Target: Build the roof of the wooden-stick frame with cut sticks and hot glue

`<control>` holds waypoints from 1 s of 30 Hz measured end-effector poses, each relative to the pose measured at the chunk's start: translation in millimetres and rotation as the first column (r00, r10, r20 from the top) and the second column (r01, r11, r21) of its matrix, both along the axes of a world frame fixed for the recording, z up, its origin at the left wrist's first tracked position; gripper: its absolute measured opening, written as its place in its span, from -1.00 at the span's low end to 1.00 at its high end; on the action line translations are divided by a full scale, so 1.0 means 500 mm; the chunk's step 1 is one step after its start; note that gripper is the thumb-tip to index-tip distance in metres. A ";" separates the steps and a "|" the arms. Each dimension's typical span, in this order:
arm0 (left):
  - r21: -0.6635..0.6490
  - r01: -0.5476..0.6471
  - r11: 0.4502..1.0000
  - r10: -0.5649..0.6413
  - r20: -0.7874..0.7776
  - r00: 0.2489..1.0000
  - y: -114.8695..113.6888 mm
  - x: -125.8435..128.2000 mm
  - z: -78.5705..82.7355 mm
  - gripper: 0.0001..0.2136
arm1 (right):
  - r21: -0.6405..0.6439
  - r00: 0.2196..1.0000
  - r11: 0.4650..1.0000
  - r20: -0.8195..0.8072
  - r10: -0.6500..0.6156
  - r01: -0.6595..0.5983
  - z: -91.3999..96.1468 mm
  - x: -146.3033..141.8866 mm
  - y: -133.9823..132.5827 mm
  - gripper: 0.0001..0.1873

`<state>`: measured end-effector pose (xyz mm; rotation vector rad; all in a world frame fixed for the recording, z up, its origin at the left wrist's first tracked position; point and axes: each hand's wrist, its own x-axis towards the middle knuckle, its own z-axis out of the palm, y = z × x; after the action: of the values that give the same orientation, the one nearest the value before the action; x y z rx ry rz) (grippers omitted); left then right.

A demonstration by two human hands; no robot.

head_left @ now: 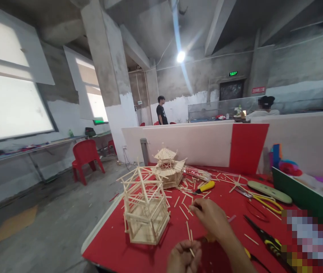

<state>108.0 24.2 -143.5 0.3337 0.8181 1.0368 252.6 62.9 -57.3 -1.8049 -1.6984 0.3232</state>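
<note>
My left hand (183,258) is at the bottom edge of the red table (115,246), its fingers closed on a couple of thin wooden sticks (190,240). My right hand (211,217) reaches forward over loose sticks scattered on the table, fingers curled in a pinch at the tabletop; what it pinches is hidden. Left of both hands stands an open stick-frame pavilion (144,206). Behind it is a second, smaller stick pavilion with a roof (168,167).
A yellow-handled knife (204,187), yellow pliers (263,201), black-and-yellow cutters (265,236) and a green oval plate (269,191) lie to the right. White-and-red partition (207,142) behind. Red chair (85,155) on the floor left. Two people stand beyond the partition.
</note>
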 end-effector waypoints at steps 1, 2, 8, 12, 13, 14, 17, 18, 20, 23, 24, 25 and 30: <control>-0.016 -0.066 0.998 0.066 -0.007 0.998 0.008 0.009 -0.005 -0.70 | -0.020 0.998 0.999 0.046 -0.044 0.045 -0.009 0.010 -0.002 -0.77; -0.028 -0.122 0.992 0.121 -0.023 0.992 0.015 0.016 -0.005 -0.70 | -0.028 0.995 0.997 0.076 -0.071 0.074 -0.017 0.019 -0.004 -0.78; -0.068 -0.121 0.990 0.117 -0.051 0.992 0.048 0.024 0.042 -0.81 | -0.082 0.998 0.995 0.049 -0.044 0.048 -0.041 0.047 0.006 -0.81; -0.035 -0.033 0.999 0.030 -0.083 0.996 0.072 0.019 0.037 -0.91 | -0.120 0.997 0.990 -0.037 0.065 -0.069 -0.050 0.051 0.019 -0.77; -0.021 -0.012 1.000 0.010 -0.098 0.995 0.078 0.018 0.030 -0.92 | -0.123 0.992 0.986 -0.066 0.108 -0.115 -0.052 0.051 0.020 -0.77; -0.010 0.003 1.000 -0.004 -0.112 0.994 0.082 0.016 0.022 -0.89 | -0.123 0.984 0.979 -0.092 0.153 -0.163 -0.054 0.050 0.020 -0.76; -0.022 0.026 0.999 -0.029 -0.123 0.992 0.093 0.011 0.005 -0.76 | -0.119 0.918 0.928 -0.233 0.321 -0.354 -0.060 0.047 0.019 -0.75; -0.035 0.054 0.998 -0.058 -0.108 0.992 0.095 0.008 0.002 -0.73 | -0.114 0.877 0.899 -0.302 0.374 -0.422 -0.061 0.046 0.019 -0.75; -0.051 0.146 0.988 -0.148 -0.043 0.988 0.097 0.002 0.000 -0.72 | -0.106 0.784 0.837 -0.429 0.448 -0.537 -0.062 0.044 0.021 -0.73; -0.017 0.260 0.965 -0.259 0.067 0.964 0.098 -0.009 -0.002 -0.71 | -0.123 0.737 0.796 -0.480 0.475 -0.593 -0.064 0.040 0.025 -0.72; -0.010 0.263 0.965 -0.260 0.096 0.961 0.098 -0.012 -0.003 -0.70 | -0.131 0.746 0.797 -0.467 0.475 -0.589 -0.066 0.039 0.027 -0.72; -0.016 0.252 0.968 -0.248 0.121 0.961 0.100 -0.015 -0.004 -0.69 | -0.138 0.758 0.801 -0.448 0.473 -0.582 -0.068 0.039 0.030 -0.73; -0.100 0.195 0.976 -0.180 0.144 0.973 0.103 -0.006 -0.008 -0.76 | -0.166 0.805 0.828 -0.397 0.441 -0.535 -0.083 0.046 0.039 -0.74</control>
<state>104.8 75.7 -147.3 0.2366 0.7063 0.8230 275.7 82.2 -99.0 -1.3349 -1.9074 1.0811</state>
